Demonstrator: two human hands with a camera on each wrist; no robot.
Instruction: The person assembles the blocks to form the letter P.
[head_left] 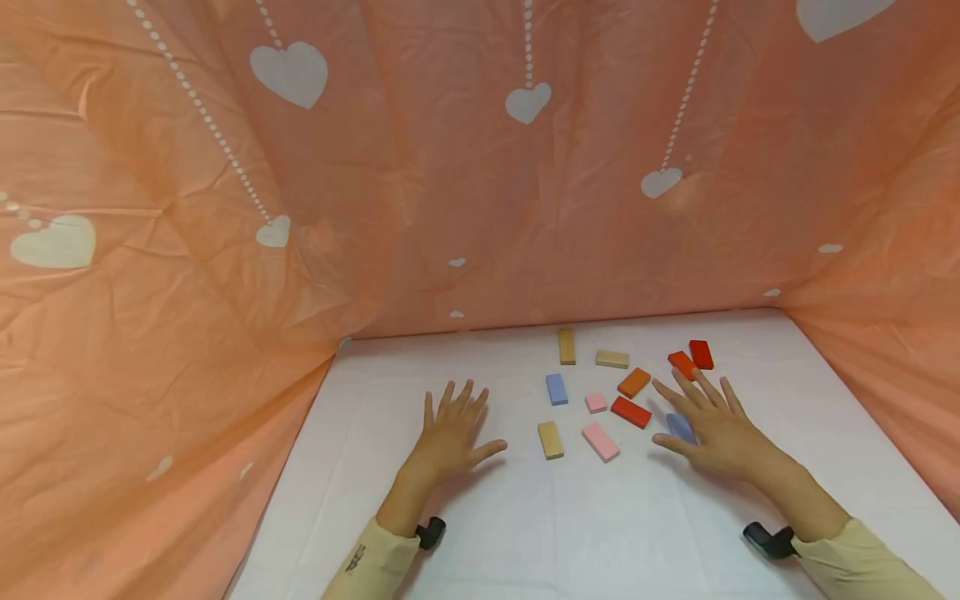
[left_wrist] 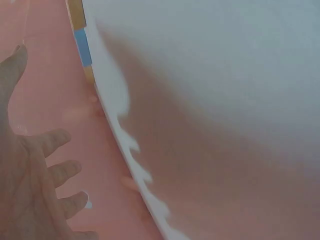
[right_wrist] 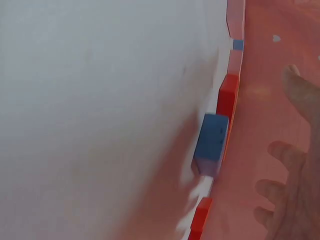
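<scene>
My left hand [head_left: 450, 437] is held with fingers spread, left of the scattered blocks, and holds nothing. The nearest to it is a tan block [head_left: 551, 440]. My right hand [head_left: 720, 429], fingers also spread and holding nothing, hovers by a blue-violet block [head_left: 681, 427], partly hiding it. In the right wrist view that block [right_wrist: 211, 142] stands apart from the hand [right_wrist: 300, 175]. Between the hands lie a pink block [head_left: 601, 442], a small pink block [head_left: 596, 402], a red block [head_left: 631, 412], an orange block [head_left: 634, 382] and a blue block [head_left: 557, 389].
Farther back on the white table [head_left: 420, 358] lie two tan blocks, one upright in view [head_left: 567, 347] and one crosswise [head_left: 612, 359]. An orange-red block [head_left: 682, 364] and a dark red block [head_left: 701, 354] lie beyond the right fingertips. A peach curtain [head_left: 480, 183] surrounds the table.
</scene>
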